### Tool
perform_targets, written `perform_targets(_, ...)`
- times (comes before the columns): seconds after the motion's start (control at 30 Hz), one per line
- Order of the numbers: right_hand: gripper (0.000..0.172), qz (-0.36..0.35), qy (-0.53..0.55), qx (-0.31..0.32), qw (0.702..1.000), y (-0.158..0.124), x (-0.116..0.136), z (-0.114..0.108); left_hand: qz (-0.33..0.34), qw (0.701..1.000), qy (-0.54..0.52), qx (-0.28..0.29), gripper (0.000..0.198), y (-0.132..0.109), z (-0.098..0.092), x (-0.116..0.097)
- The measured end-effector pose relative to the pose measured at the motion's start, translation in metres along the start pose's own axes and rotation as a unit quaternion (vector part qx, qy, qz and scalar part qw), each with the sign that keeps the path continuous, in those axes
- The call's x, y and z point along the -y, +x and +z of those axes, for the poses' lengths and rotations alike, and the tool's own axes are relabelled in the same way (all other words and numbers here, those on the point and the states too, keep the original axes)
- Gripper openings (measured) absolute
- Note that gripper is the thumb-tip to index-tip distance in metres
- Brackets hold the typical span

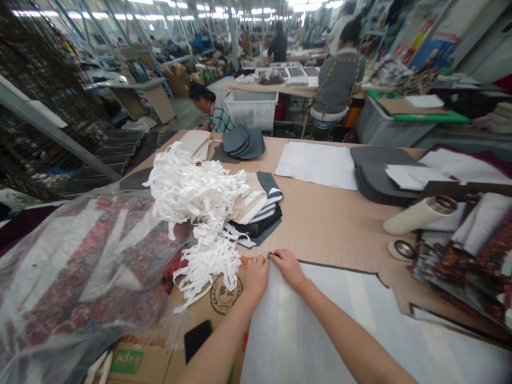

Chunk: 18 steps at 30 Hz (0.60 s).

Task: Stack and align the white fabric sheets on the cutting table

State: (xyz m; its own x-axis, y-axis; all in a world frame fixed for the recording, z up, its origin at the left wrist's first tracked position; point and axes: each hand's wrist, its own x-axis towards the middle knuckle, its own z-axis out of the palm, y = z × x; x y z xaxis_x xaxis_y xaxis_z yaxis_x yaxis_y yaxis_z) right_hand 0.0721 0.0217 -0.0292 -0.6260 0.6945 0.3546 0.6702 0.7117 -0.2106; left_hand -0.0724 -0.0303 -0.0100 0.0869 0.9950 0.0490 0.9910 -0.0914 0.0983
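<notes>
A large white fabric sheet [312, 325] with a dark edge lies in front of me. My right hand [288, 269] pinches its far left corner, where a bit of the dark edge shows at the fingertips. My left hand [257, 274] is right beside it, fingers bent and pressed together at the same corner. What lies under the left fingertips is partly hidden. Just left of my hands is a tangled heap of white strips [200, 186], next to a stack of cut fabric pieces [260, 208].
A black phone [198, 340] rests on cardboard [160, 349] at the left. Clear plastic [80, 277] covers patterned fabric there. On the right are a cream thermos [418, 214], its lid [401, 249] and dark padded pieces [380, 170]. Several people sit or stand beyond the table.
</notes>
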Motion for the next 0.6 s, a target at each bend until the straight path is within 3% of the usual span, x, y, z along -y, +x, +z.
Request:
perform_targets(0.3,0.036,-0.040,-0.021,0.053,0.998,-0.002,-0.001,-0.009,0.022,0.999,0.030,-0.020,0.025,-0.001,0.007,0.003)
perform_targets(0.43,0.039,-0.034,-0.032,0.081,0.996,0.002,-0.001,-0.010,0.068,0.996,0.041,-0.037,0.025,-0.004,0.010,0.013)
perform_targets(0.6,0.042,-0.019,-0.043,0.100,0.994,0.006,0.000,-0.011,0.152,0.987,0.054,-0.016,0.026,-0.007,0.001,0.025)
